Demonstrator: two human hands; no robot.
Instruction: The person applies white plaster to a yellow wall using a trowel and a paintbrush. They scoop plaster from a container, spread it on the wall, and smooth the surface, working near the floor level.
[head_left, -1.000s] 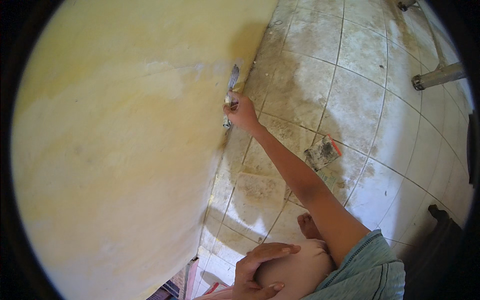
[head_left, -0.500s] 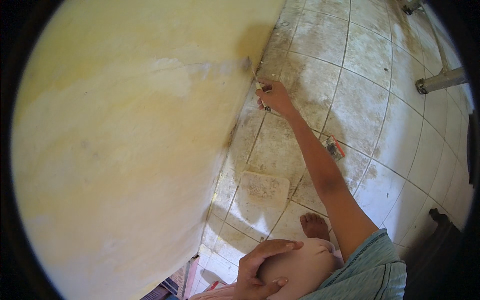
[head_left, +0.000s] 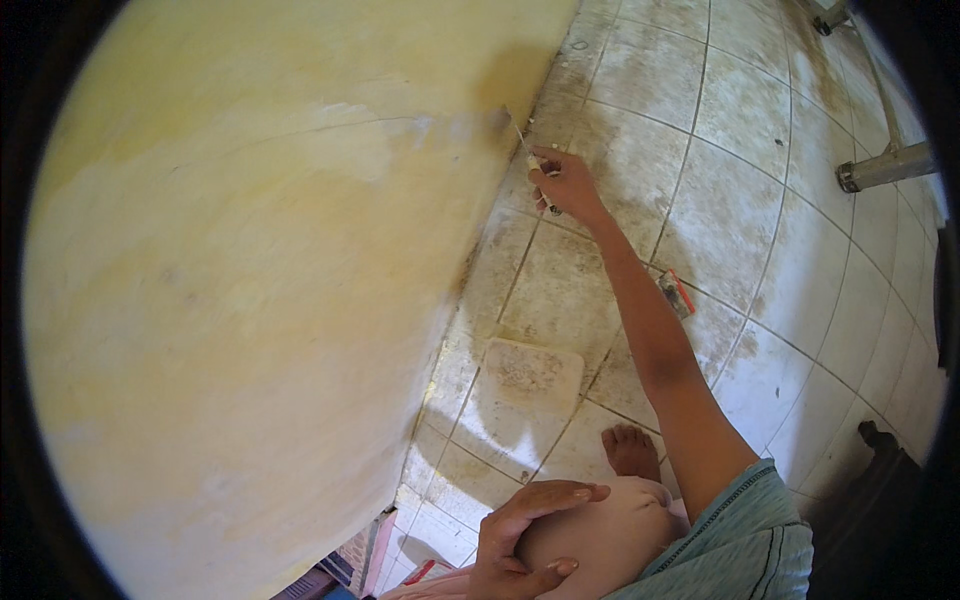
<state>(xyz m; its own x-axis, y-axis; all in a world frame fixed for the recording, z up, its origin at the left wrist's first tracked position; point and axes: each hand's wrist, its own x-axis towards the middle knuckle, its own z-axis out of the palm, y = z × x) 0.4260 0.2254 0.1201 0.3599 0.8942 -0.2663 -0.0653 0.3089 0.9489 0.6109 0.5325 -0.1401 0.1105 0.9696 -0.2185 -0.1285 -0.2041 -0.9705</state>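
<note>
My right hand point(head_left: 570, 188) is closed round the pale handle of a putty knife point(head_left: 517, 132), arm stretched far forward. The thin blade points up and left, its tip at the yellow wall point(head_left: 260, 270) close to the floor edge; whether it touches cannot be told. Beside the tip runs a greyish-white smeared patch point(head_left: 425, 128), with a thin crack-like line leading left from it. Resting on my bent knee point(head_left: 600, 530), under pale pink cloth, is my left hand point(head_left: 520, 530), fingers and thumb spread, holding nothing.
A pale, stained square sheet point(head_left: 532, 370) lies on the dirty tiled floor point(head_left: 720, 220) by the wall. Partly behind my right forearm is a small red-edged packet point(head_left: 678, 294). Metal legs point(head_left: 885, 168) stand at the far right, a dark object point(head_left: 875, 490) lower right. My bare foot point(head_left: 630, 450) is near.
My right hand with the putty knife has shifted a little to the right and up. The blade tip has moved slightly along with it. My left hand stays on the knee.
</note>
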